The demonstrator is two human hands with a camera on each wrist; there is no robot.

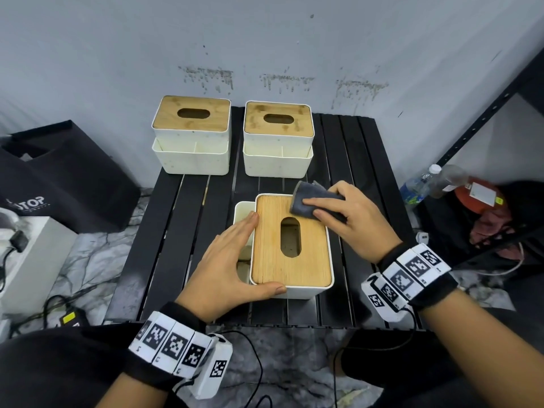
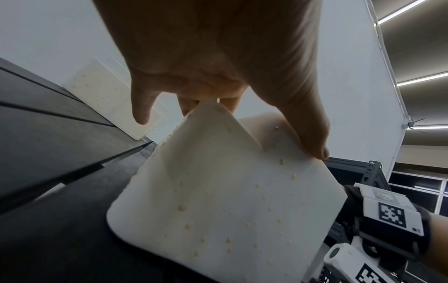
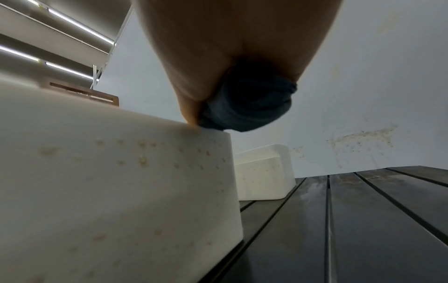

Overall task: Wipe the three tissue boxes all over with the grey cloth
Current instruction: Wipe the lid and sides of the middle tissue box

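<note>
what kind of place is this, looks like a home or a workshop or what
Probably a makeshift recording corner in a storage or utility room, not a tidy home: a stained, peeling wall, a black metal shelving frame and loose cables on the floor around a small black slatted table.

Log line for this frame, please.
near box | left hand steadies | right hand presses cloth on lid | far boxes untouched

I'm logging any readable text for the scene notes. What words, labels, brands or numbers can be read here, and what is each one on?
"TOP": white letters on the black bag, cut off at their left; smaller print beneath is too blurred to read.
Plastic bottle: label too small to read.
White label on the red item: blurred, unreadable.
Wristband tags: square code patterns; the tiny characters beside them are unreadable.
Tissue boxes: no text.
</note>
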